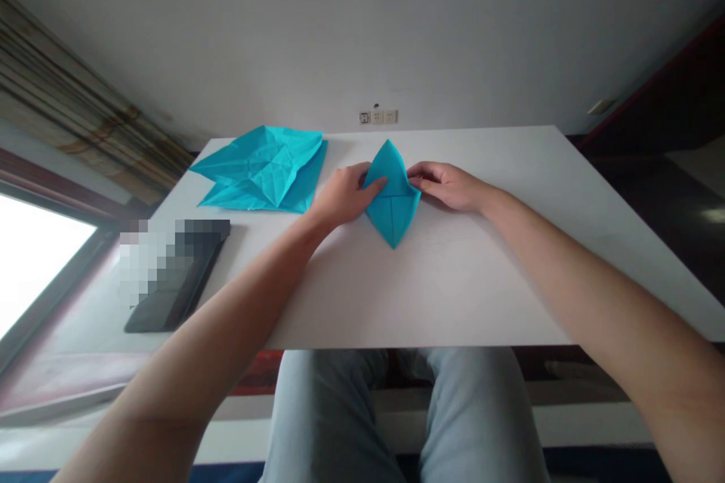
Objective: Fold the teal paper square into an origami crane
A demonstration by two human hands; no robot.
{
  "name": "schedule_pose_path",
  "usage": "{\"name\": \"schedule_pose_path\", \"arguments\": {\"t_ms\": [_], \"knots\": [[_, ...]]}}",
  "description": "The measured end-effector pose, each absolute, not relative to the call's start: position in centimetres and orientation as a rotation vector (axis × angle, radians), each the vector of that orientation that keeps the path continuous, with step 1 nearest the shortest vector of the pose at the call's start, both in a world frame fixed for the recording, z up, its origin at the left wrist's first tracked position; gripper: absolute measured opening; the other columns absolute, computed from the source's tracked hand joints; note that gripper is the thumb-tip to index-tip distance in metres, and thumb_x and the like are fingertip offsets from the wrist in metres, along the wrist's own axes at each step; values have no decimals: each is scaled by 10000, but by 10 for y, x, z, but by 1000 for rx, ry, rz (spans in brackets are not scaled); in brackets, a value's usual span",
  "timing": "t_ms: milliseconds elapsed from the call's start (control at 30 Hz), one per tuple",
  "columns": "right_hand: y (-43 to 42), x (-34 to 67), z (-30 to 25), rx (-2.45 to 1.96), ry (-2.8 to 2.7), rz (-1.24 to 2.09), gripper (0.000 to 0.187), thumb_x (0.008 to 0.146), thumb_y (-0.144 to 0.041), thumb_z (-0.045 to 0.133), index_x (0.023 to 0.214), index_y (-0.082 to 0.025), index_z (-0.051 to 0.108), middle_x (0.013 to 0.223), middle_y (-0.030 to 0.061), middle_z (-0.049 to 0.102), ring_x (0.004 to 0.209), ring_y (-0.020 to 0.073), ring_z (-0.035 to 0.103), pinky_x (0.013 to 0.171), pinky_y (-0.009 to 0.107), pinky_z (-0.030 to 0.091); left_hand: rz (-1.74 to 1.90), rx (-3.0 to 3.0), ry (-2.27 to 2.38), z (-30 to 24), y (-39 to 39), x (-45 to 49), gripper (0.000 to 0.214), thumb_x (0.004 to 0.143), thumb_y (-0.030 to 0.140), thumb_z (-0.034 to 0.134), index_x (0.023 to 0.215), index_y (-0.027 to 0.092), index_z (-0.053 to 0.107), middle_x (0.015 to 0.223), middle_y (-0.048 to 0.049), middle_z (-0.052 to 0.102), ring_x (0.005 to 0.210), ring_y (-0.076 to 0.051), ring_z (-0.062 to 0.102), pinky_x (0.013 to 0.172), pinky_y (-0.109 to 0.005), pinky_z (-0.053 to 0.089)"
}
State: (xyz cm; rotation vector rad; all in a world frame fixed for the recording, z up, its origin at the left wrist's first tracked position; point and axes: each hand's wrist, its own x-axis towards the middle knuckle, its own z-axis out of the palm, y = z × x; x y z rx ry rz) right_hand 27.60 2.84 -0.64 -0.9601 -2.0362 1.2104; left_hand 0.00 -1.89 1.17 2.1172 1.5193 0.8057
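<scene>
A folded piece of turquoise paper point(393, 200) lies on the white table point(453, 279), shaped like a pointed diamond with a crease down its lower half. My left hand point(344, 195) presses its fingertips onto the paper's left side. My right hand point(445, 186) pinches the right edge, with the fingertips tucked against the fold. Behind and left of my left hand lies a larger turquoise sheet point(263, 170), heavily creased and partly folded, which neither hand touches.
A dark flat case point(189, 279), partly blurred out, lies at the table's left side. A bright window point(34, 264) and a curtain point(73, 90) are further left. Wall sockets point(377, 117) sit behind the table's far edge. My knees in light jeans point(390, 407) show below the near edge.
</scene>
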Motion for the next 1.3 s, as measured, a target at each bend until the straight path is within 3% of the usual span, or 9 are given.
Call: {"name": "schedule_pose_path", "arguments": {"t_ms": [133,400,533,667,900,1100,1233,1300], "knots": [[25,272,-7,-972,-2078,1184,469,951,-727,840,1139,-299,880,1123,57,885,1100,323,784,1116,545,640,875,2039,1485,14,-21,1,392,999,610,718,917,227,720,830,-22,711,773,-204,594,695,-344,420],[25,280,-2,-935,-2051,1355,519,901,-707,928,1226,-305,878,1193,56,892,1147,313,805,1155,544,643,807,2128,1576,11,-24,4,389,1007,599,731,930,218,729,877,-51,770,806,-230,635,738,-355,453],[26,283,-1,-894,-2015,1422,616,823,-678,1015,1292,-313,854,1183,56,886,1119,300,814,1106,518,676,864,2104,1648,12,-27,7,375,1010,567,804,1167,228,768,1000,-87,841,904,-279,742,798,-364,537],[25,283,-1,-893,-2054,1369,641,829,-668,1021,1312,-289,837,1186,71,867,1078,285,797,1058,480,672,955,2007,1641,12,-27,9,412,1002,496,856,1321,254,757,1146,-99,895,1053,-306,821,893,-391,618],[25,278,-2,-895,-2095,1306,607,844,-680,991,1262,-273,825,1135,69,844,1009,273,754,958,430,637,971,1947,1620,7,-22,7,416,973,399,886,1319,267,694,1175,-76,879,991,-277,845,863,-399,649],[25,270,-9,-977,-2076,1208,628,811,-690,978,1241,-264,813,1074,56,802,910,248,706,850,401,585,1039,2064,1618,5,-26,10,461,935,250,875,1311,241,609,1405,-115,812,926,-229,824,900,-412,661],[22,268,-7,-1040,-2104,1140,660,775,-704,982,1231,-265,794,1051,47,796,846,236,678,779,390,537,1067,2127,1450,8,-27,10,178,976,165,747,1126,230,679,1353,-90,811,1084,-236,835,958,-366,687],[19,267,-4,-1055,-2140,1114,653,764,-696,985,1209,-262,784,1030,40,794,832,236,679,782,395,526,1114,2202,1350,9,-27,9,178,975,98,680,1091,222,732,1372,-90,807,1206,-235,812,1035,-356,684]]}}
